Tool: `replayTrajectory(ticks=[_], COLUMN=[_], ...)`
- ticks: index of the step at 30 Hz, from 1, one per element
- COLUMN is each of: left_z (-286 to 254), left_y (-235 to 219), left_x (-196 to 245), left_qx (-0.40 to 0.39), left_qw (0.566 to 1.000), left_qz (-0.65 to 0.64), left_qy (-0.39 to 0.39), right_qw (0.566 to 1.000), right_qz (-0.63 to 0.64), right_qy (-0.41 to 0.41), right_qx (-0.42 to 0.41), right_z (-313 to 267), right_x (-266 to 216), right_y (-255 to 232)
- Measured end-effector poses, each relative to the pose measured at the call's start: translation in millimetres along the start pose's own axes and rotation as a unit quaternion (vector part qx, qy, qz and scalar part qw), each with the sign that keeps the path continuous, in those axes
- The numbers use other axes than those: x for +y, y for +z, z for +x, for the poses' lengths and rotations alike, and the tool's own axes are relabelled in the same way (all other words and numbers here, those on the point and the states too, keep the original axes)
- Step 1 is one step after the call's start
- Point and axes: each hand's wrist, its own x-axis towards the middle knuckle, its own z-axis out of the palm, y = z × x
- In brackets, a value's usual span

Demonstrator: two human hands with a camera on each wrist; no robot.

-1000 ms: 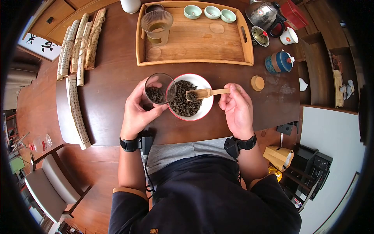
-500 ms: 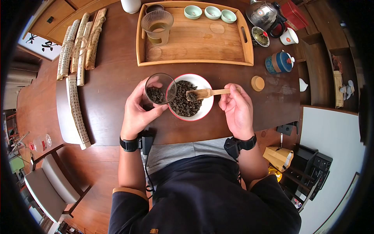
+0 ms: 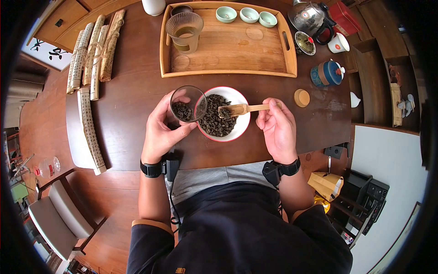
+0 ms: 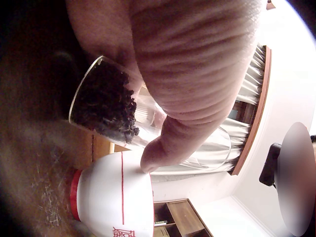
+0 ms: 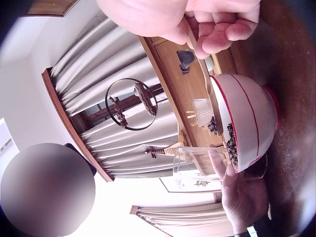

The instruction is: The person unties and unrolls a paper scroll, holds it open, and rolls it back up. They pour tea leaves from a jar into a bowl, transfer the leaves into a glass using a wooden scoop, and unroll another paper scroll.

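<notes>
My left hand [image 3: 157, 132] grips a clear glass [image 3: 188, 104] tilted toward a white, red-rimmed bowl [image 3: 241, 129]. Dark rolled tea leaves [image 4: 103, 103] lie along the glass's lower side and base. The left thumb tip overlaps the bowl's edge in the left wrist view. More tea leaves [image 3: 213, 122] cover much of the bowl's inside. My right hand [image 3: 279, 130] pinches the handle of a wooden tea scoop [image 3: 255, 108] between thumb and fingers. The scoop's head is over the bowl with some leaves at its tip, its end pointing toward the glass mouth.
Behind the bowl sits a wooden tray [image 3: 228, 74] with a ribbed glass pitcher [image 3: 183, 29] and small green cups [image 3: 248, 15]. A round wooden lid [image 3: 301, 97], blue canister [image 3: 326, 73] and metal kettle [image 3: 306, 17] stand at right. Bamboo scrolls [image 3: 93, 55] lie at left.
</notes>
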Motion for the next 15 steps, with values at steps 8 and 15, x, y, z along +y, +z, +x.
replayTrajectory(ticks=[8, 15], left_z=[0.4, 0.1], left_y=[0.0, -0.6], left_x=[1.3, 1.6], left_qx=[-0.002, 0.000], left_qw=[1.000, 1.000], left_qz=[0.004, 0.004], left_qy=[0.007, 0.007], right_qw=[1.000, 1.000], right_qz=[0.006, 0.007], right_qy=[-0.002, -0.006], right_qx=[-0.007, 0.010], right_z=[0.0, -2.8], right_x=[0.7, -5.4], right_y=[-1.6, 3.4])
